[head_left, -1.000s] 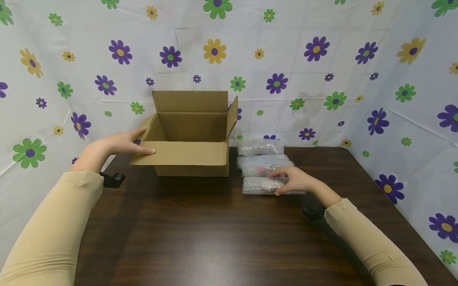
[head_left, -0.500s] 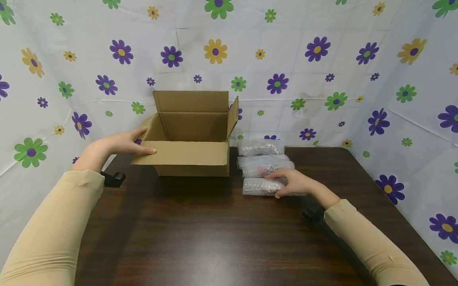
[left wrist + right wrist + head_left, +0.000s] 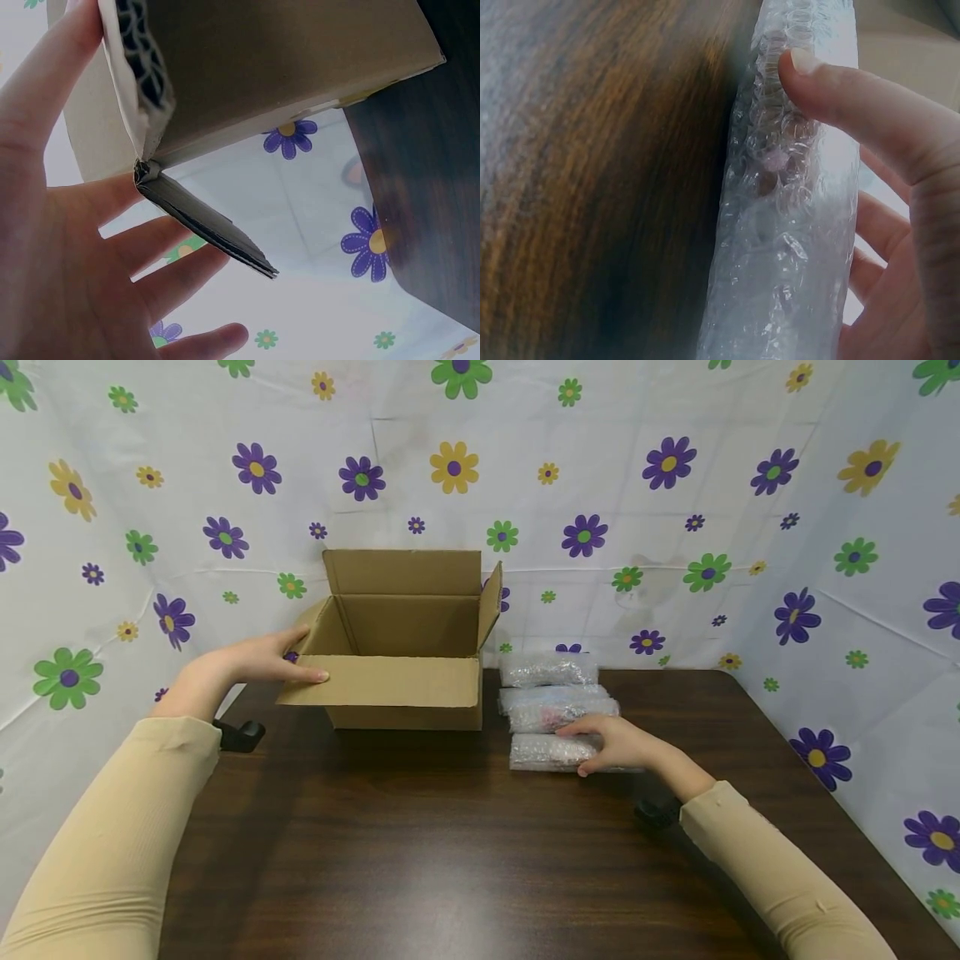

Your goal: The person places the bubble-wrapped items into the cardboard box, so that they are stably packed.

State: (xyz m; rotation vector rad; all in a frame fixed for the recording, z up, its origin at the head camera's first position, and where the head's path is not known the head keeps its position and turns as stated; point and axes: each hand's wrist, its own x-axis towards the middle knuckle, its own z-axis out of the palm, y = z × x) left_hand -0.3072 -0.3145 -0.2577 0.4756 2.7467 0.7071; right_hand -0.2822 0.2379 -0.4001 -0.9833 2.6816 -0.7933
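An open cardboard box (image 3: 405,717) stands at the back left of the table with its flaps spread. My left hand (image 3: 258,662) holds its front left corner, thumb on the front flap (image 3: 397,681) and fingers straight behind the side flap (image 3: 214,221). Right of the box, several bubble-wrapped packages lie in a column. The nearest bubble-wrapped package (image 3: 543,752) is under my right hand (image 3: 617,743), which grips it between thumb and fingers. In the right wrist view the thumb lies across the clear wrap (image 3: 780,247), and something small and pinkish shows through it.
Behind the gripped package lie another bubble-wrapped package with a reddish item (image 3: 534,718) and a farther one (image 3: 547,669) by the back edge. The brown wooden table (image 3: 420,843) meets a flowered cloth backdrop (image 3: 495,468) on the back and sides.
Both hands stay nearly where they were, the left at the box corner and the right at the nearest package. The whole view has shifted very slightly.
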